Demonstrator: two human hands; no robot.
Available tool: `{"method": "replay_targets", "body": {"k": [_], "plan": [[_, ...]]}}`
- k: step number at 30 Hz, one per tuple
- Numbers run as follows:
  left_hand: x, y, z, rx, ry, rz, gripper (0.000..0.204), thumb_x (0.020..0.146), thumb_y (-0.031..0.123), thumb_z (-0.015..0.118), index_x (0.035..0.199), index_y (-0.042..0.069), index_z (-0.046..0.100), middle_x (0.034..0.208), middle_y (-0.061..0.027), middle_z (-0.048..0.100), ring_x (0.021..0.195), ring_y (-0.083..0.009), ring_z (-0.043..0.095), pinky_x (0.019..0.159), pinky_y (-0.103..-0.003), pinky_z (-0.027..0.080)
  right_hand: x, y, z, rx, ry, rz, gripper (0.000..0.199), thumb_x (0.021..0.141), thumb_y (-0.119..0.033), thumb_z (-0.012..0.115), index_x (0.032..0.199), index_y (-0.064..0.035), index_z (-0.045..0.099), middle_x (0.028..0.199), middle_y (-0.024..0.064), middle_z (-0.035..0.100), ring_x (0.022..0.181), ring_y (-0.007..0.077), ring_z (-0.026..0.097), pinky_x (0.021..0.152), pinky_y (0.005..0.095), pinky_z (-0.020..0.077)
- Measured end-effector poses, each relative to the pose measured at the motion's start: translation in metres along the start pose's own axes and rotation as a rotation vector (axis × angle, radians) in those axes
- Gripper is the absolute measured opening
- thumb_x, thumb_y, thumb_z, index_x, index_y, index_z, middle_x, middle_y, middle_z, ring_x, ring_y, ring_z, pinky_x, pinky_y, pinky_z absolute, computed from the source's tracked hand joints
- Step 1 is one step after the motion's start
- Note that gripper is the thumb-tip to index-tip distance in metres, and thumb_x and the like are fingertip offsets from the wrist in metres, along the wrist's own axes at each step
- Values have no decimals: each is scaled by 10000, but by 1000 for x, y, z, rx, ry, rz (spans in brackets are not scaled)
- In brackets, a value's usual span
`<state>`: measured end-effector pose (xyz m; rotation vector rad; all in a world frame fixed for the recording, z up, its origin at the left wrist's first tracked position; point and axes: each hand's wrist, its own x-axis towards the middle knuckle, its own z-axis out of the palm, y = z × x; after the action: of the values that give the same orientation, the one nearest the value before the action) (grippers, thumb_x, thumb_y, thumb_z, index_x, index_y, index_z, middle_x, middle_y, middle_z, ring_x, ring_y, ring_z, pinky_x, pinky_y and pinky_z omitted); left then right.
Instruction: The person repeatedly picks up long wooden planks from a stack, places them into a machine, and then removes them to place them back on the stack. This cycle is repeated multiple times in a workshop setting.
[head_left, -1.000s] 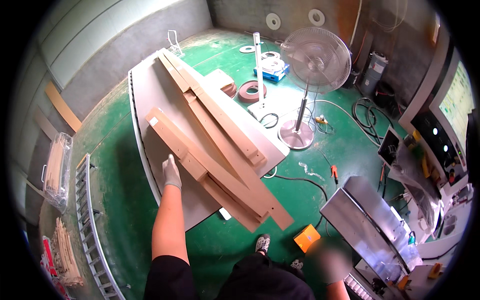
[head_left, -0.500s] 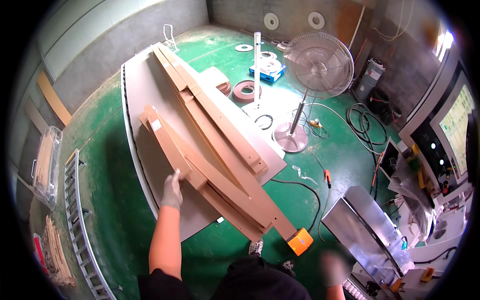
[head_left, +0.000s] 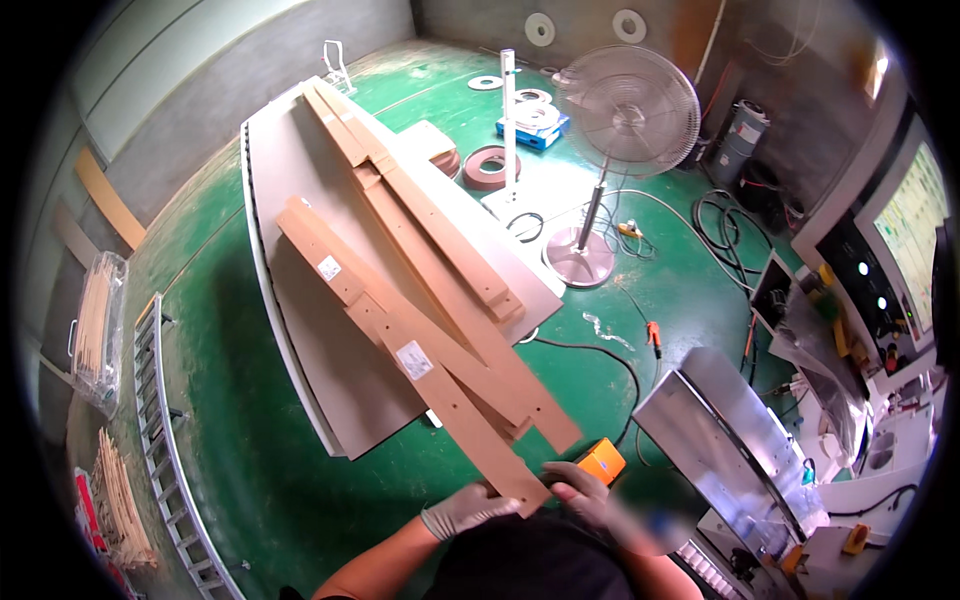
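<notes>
A long brown board with a white label slants toward me, its near end in front of my body. My left hand, in a pale glove, is closed on the left edge of that end. At the opposite corner, my gloved right hand grips the board with its fingers curled, its wrist blurred. The far part of this board rests over another labelled brown board. More long brown boards lie to the right on the large pale panel stack.
A yellow-orange box sits just beyond my right hand. Further right stand a metal-covered machine and a screen. A pedestal fan and cables occupy the far right floor. At left lies a metal ladder.
My left hand has moved from the boards' middle down to the near end, and my right hand has come in to grip it. The labelled board has shifted toward me.
</notes>
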<state>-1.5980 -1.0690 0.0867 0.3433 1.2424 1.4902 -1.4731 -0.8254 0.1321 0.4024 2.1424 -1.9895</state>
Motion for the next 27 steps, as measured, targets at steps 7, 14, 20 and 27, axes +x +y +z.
{"method": "replay_targets", "body": {"k": [7, 14, 20, 27], "plan": [[61, -27, 108, 837, -269, 197, 430, 989, 242, 729, 1357, 38, 636, 1271, -116, 712, 1176, -247, 683, 992, -377, 531, -79, 3, -26, 174, 172, 61, 467, 1002, -349, 734, 1257, 26, 626, 1062, 101, 710, 962, 166, 685, 880, 319, 545], [88, 35, 230, 332, -266, 292, 353, 997, 239, 747, 1268, 20, 687, 1169, -48, 737, 1105, -140, 662, 975, -356, 532, -249, 45, -90, 80, 529, 75, 509, 934, -357, 817, 1211, 43, 669, 1021, 72, 710, 924, 138, 629, 844, 315, 520], [144, 6, 322, 206, -344, 214, 352, 1058, 235, 659, 1286, -31, 619, 1192, -97, 715, 1089, -163, 674, 967, -347, 546, -394, 115, -91, 334, 665, 401, 490, 977, -446, 740, 1140, 16, 708, 951, 72, 729, 875, 131, 673, 781, 312, 549], [194, -118, 404, 697, -583, -48, 313, 1040, 237, 612, 1192, -34, 652, 1089, -172, 743, 1010, -267, 724, 898, -373, 559, -487, 190, 31, 718, 924, 647, 465, 954, -437, 775, 1130, -10, 718, 996, 26, 723, 831, 149, 668, 784, 316, 544]]}}
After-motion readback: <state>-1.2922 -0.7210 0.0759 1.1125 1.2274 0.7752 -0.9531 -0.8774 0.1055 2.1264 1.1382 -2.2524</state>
